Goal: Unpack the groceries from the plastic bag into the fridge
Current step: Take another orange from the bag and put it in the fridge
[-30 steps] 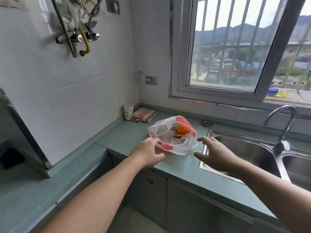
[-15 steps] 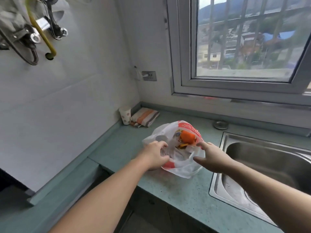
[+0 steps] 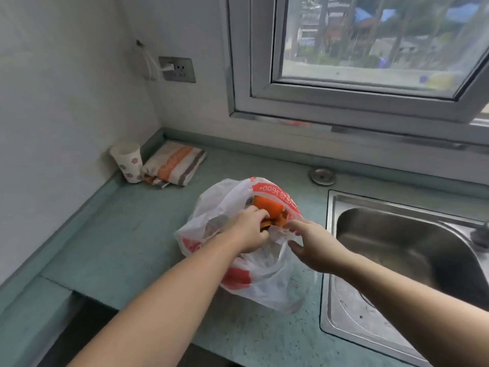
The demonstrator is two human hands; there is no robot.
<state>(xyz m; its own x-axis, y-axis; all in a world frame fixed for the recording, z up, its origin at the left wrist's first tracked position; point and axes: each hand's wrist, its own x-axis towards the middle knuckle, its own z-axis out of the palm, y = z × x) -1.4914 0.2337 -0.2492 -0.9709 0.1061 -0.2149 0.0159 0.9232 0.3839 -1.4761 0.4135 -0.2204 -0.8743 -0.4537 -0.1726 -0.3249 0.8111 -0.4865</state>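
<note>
The step in hand looks like the very start of the unpacking: the white and red plastic bag (image 3: 246,250) sits on the green worktop (image 3: 127,234), just left of the steel sink (image 3: 412,250), and nothing appears to have come out of it yet. The left hand (image 3: 248,231) reaches into the bag's mouth, its fingers curled down among the contents beside an orange item (image 3: 268,205) that shows at the far side of the opening; whether that grip has actually closed on anything cannot be told, since the fingertips are hidden by the goods and the plastic. The right hand (image 3: 313,246) is at the right edge of the opening with thumb and fingers apart, seemingly holding or catching the film to keep the mouth wide, though real contact is hard to confirm. The next move probably calls for settling a firm grip on one item and lifting it straight up clear of the loose plastic while the other hand keeps the bag down. The fridge is not in view, so a turn away from the worktop will be needed. There is bare worktop to the left; a paper cup (image 3: 128,161) and a folded striped cloth (image 3: 174,166) lie well apart in the far left corner. The sink's rim lies close on the right, and the bag's near end lies close to the worktop's near edge.
</note>
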